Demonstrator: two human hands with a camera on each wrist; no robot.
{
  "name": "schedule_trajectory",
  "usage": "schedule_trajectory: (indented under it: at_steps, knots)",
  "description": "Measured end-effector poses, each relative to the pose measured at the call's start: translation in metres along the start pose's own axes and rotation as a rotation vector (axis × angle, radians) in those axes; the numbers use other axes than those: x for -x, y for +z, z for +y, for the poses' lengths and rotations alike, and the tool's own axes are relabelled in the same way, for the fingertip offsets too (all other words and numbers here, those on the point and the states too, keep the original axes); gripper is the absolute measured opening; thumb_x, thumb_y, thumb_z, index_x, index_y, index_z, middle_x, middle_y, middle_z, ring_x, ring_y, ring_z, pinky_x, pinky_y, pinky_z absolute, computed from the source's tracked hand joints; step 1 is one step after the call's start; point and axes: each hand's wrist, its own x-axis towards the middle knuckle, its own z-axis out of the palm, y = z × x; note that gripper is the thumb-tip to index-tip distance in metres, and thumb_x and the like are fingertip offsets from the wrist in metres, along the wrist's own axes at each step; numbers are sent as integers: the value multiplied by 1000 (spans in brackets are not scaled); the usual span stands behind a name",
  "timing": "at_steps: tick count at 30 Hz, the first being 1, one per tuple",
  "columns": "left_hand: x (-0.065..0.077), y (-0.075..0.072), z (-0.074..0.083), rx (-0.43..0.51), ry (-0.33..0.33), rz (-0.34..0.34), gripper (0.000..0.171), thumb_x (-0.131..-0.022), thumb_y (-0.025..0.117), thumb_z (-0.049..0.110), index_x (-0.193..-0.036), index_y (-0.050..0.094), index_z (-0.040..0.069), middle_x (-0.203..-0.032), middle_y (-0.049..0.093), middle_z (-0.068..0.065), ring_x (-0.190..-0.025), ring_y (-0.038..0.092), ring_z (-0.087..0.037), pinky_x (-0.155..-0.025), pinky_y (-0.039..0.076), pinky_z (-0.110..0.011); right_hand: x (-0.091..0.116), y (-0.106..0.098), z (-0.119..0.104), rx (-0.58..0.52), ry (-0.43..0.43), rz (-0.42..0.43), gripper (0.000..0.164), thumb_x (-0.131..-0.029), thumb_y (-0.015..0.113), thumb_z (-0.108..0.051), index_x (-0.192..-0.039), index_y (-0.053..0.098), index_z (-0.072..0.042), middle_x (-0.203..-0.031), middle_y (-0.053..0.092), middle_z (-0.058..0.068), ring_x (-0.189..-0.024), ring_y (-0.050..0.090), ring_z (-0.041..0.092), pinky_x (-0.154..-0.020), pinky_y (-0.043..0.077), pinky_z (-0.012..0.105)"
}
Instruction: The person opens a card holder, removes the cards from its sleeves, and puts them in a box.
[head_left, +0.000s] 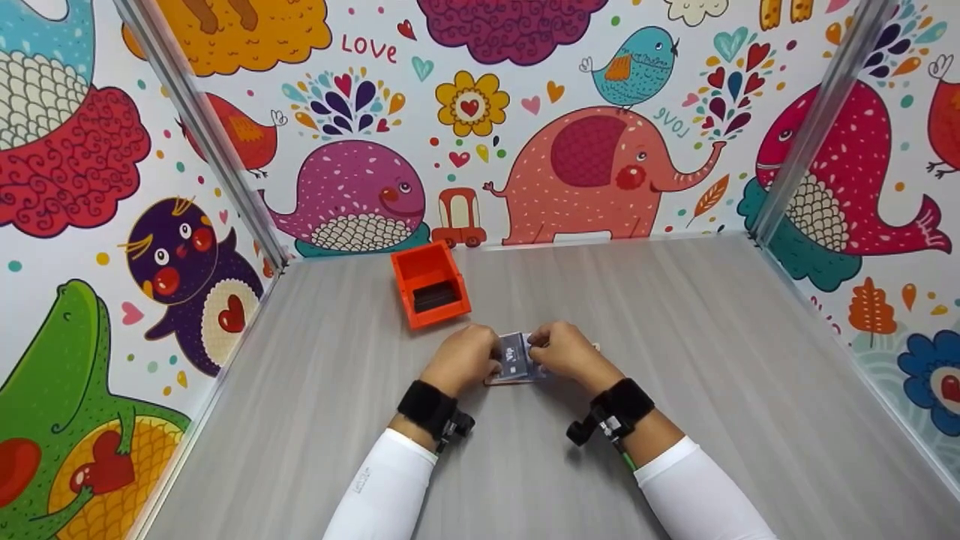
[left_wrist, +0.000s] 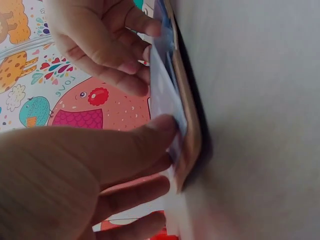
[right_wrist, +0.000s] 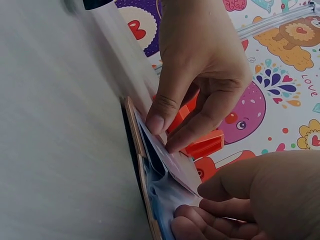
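Note:
A dark card (head_left: 513,354) marked "Vip" lies over an open card holder (left_wrist: 190,125), which has a tan edge and clear sleeves (right_wrist: 172,197) and rests on the table. My left hand (head_left: 465,358) pinches the card by its left side, the thumb lying flat along its face in the left wrist view. From the other side my right hand (head_left: 566,351) pinches at a clear sleeve beside the card's edge, fingers curled. The right wrist view has the card (right_wrist: 167,160) tilted slightly off the holder. How far the card sits inside a sleeve is hidden.
Behind the left hand, an orange bin (head_left: 442,315) stands on the grey table (head_left: 322,420), with something dark (head_left: 436,295) inside. Walls with printed cartoon animals (head_left: 585,180) enclose the back and both sides.

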Motion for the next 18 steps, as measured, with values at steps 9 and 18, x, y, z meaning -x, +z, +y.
schedule_trajectory:
  at_steps: [9, 18]
  knots:
    - [1, 4, 2, -14, 6, 28, 19, -89, 96, 17, -90, 79, 11, -85, 69, 1, -75, 58, -17, -75, 55, -39, -1, 1, 1, -61, 44, -5, 33, -100, 72, -8, -128, 81, 7, -119, 84, 20, -78, 72, 13, -65, 57, 22]
    - [1, 6, 2, -27, 2, 27, 20, -90, 96, 18, -92, 77, 11, -88, 71, -1, -78, 62, -19, -78, 59, -43, 0, 3, -2, -98, 44, -9, 40, -95, 76, -5, -133, 78, 8, -98, 85, 14, -64, 68, 9, -57, 53, 20]
